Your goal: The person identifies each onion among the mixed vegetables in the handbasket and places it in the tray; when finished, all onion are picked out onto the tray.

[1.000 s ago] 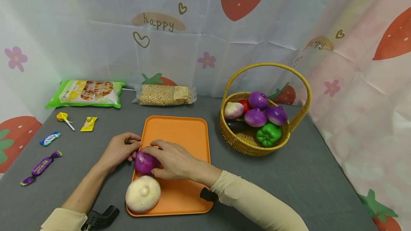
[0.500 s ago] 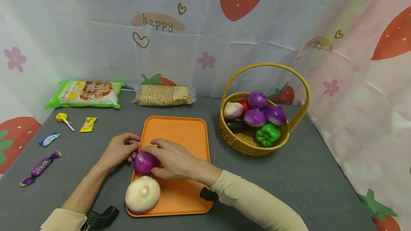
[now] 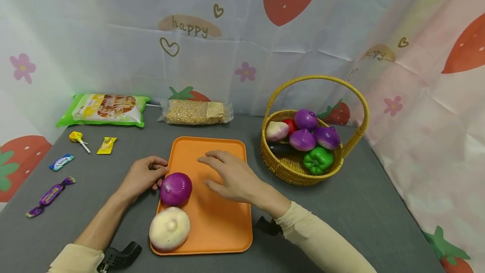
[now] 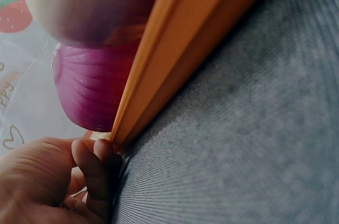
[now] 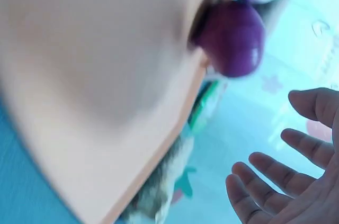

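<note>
Four sweets are laid at the table's point(image 3: 352, 205) left edge: a purple candy point(image 3: 50, 195), a blue candy point(image 3: 61, 162), a lollipop point(image 3: 77, 139) and a yellow sachet point(image 3: 107, 145). Two bags are set along the far edge, a green bag point(image 3: 104, 109) at 11 o'clock from the tray point(image 3: 221, 222) and a bean bag point(image 3: 195, 112) at 12 o'clock from it.

The left hand point(image 3: 143, 176) is rested at the tray's left rim, its fingers point(image 4: 90, 166) curled against the rim edge, as seen from the left wrist; whether the rim is pinched cannot be told. Two things are counted on the tray: one purple onion point(image 3: 176, 188) by the left rim, just beside the left hand, and one white onion point(image 3: 169, 228) at 6 o'clock from it, the two close or touching.

The right hand point(image 3: 233, 176) is held over the tray's middle, at 3 o'clock from the purple onion and apart from it, with fingers point(image 5: 265, 168) spread and nothing gripped.

At 2 o'clock from the tray one wicker basket point(image 3: 288, 167) is stood. Inside, three purple onions point(image 3: 303, 140), one pale onion point(image 3: 275, 130), one green pepper point(image 3: 317, 160), one red item point(image 3: 291, 124) and one dark item point(image 3: 278, 148) are counted.
</note>
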Demonstrator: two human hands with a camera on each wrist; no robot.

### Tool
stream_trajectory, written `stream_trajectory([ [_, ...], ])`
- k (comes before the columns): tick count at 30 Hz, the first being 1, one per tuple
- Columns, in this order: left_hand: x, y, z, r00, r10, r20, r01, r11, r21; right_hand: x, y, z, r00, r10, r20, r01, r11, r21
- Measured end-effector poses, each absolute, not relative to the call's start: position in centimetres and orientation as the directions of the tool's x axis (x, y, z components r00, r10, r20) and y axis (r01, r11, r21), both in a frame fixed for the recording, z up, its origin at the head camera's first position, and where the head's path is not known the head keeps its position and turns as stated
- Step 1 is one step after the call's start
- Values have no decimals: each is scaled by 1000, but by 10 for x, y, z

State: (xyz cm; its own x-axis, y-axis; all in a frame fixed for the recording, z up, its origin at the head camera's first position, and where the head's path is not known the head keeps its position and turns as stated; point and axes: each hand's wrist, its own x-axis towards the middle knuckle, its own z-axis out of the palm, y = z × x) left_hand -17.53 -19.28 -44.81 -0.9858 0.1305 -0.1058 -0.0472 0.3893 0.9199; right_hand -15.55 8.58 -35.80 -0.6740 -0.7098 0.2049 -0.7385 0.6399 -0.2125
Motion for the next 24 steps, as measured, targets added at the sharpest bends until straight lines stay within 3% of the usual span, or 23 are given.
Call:
stream_trajectory([
  [8,-175,-192,-445,-986,133,-98,-41,378,925,-166,153,-329,-727,-525,442,-661,710,-245],
  [13,-176,-191,-446,-986,136,-100,-43,372,927,-177,204,-311,-772,-375,513,-567,771,-290],
  [18,-177,-192,-447,-985,137,-107,-48,374,926,-191,257,-306,-835,-229,500,-419,854,-310],
  [24,-175,-194,-450,-987,132,-95,-40,372,927,-205,296,-312,-916,-145,375,-281,899,-337],
])
